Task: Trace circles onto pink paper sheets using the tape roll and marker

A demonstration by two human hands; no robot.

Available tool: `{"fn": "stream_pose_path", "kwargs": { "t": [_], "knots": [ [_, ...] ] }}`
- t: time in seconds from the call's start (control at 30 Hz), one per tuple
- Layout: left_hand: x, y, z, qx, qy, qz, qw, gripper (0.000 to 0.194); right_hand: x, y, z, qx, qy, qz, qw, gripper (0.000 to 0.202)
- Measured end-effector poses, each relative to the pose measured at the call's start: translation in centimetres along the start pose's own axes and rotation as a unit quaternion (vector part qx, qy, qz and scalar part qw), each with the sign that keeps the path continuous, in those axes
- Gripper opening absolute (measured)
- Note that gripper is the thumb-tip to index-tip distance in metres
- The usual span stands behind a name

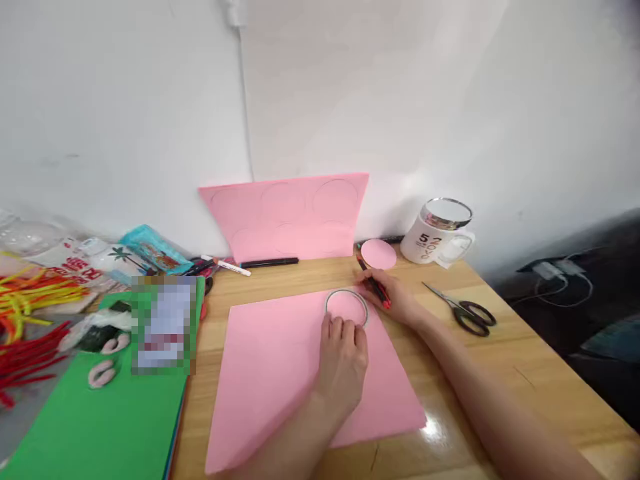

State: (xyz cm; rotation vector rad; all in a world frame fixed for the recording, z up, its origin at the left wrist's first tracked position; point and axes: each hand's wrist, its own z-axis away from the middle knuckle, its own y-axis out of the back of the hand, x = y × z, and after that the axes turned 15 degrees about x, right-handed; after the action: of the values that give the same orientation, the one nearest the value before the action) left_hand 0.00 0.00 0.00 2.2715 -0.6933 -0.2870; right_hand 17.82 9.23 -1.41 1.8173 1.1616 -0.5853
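Note:
A pink sheet (pixel 270 373) lies flat on the wooden table, perhaps with others under it. Near its far right corner rests a thin, pale greenish ring (pixel 367 308). My left hand (pixel 344 360) is closed, with its fingertips gripping the ring's near edge against the paper. Just right of the ring, my right hand (pixel 393 299) is closed around a black and red pen (pixel 376 291), its lower side resting near the sheet's edge. Behind it lies a cut pink paper disc (pixel 379 254). Another pink sheet (pixel 300 217) leans on the wall, bearing several drawn circles.
Black-handled scissors (pixel 465 312) and a white mug (pixel 434 237) are on the right. A black marker (pixel 270 263) and a white marker (pixel 226 266) lie at the back. Green sheets (pixel 125 420), red pipe cleaners (pixel 35 360) and small packets crowd the left.

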Motion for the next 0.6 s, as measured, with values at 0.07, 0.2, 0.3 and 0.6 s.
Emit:
{"fn": "stream_pose_path", "kwargs": {
  "t": [0.07, 0.2, 0.3, 0.6],
  "knots": [
    [-0.1, -0.4, -0.1, 0.020, 0.010, 0.017, 1.000, 0.018, -0.1, 0.1, 0.0, 0.003, 0.008, 0.011, 1.000, 0.009],
    [-0.7, -1.2, -0.1, 0.018, 0.018, 0.044, 0.999, 0.036, -0.3, 0.2, -0.1, 0.005, 0.016, 0.024, 1.000, 0.011],
    [-1.0, -1.7, 0.0, -0.031, 0.019, 0.050, 0.998, 0.042, -0.3, 0.3, -0.2, -0.002, 0.010, 0.029, 1.000, 0.012],
    [-1.0, -2.0, -0.2, -0.116, 0.055, 0.072, 0.989, 0.052, -0.6, 0.0, -0.1, 0.032, -0.047, -0.023, 0.998, 0.018]
  ]
}}
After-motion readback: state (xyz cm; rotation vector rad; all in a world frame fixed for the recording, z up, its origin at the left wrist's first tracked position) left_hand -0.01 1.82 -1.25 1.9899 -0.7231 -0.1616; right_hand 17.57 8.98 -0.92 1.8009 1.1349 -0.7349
